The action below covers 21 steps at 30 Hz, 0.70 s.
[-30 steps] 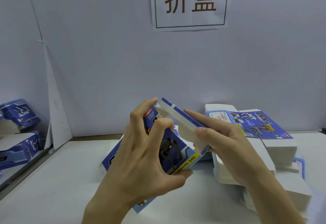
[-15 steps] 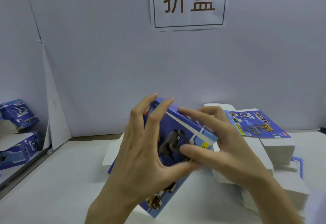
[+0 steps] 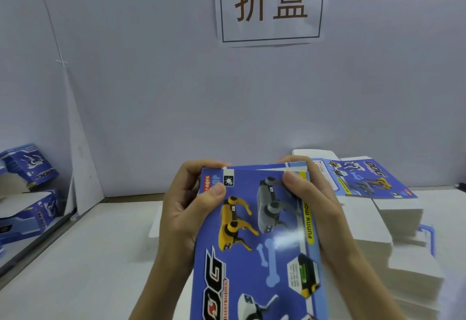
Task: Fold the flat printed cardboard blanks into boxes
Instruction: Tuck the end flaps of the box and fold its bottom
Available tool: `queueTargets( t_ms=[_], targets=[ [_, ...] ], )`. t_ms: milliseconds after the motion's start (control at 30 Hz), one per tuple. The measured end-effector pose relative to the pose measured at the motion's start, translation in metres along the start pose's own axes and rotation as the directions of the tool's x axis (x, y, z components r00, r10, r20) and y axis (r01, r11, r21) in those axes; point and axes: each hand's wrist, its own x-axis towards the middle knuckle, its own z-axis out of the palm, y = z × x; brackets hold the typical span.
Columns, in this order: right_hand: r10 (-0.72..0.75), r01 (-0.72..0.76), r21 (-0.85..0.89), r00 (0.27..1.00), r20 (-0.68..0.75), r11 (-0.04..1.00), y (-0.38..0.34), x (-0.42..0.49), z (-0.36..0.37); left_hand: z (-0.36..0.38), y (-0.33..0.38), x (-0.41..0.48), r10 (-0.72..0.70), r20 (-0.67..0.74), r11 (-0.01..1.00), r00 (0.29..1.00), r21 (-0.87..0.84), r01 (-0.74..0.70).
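Both my hands grip the box: left hand (image 3: 186, 208) & right hand (image 3: 315, 201) pinch the box (image 3: 259, 244) top corners, prob. to close the end flap.

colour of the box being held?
Blue box, with yellow, grey and white toy dogs printed; head view.

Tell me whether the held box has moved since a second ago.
Yes. The box, gripped by the left hand and right hand, has turned its printed face toward the camera, judged against the blank stack.
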Motion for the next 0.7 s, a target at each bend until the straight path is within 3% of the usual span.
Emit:
queueTargets(
  t_ms=[133,300,533,700],
  targets=[
    [-0.086,0.088,-0.038,0.995,0.052,0.995,-0.002,-0.003,0.002,0.001,0.002,0.000,-0.007,-0.047,1.000,0.999,-0.012,0.006],
    [-0.233,0.233,-0.035,0.972,-0.003,0.972,-0.002,-0.005,0.010,-0.001,0.007,0.000,0.025,-0.056,0.998,0.998,-0.048,-0.028],
    [-0.232,0.228,-0.054,0.969,-0.086,0.972,-0.002,-0.004,0.008,0.003,0.006,-0.001,0.002,-0.072,1.000,0.997,-0.017,-0.003],
    [-0.204,0.202,-0.041,0.978,-0.049,0.979,0.000,-0.004,0.010,0.002,0.010,-0.001,0.030,-0.086,1.000,0.996,0.007,-0.030]
  ],
)
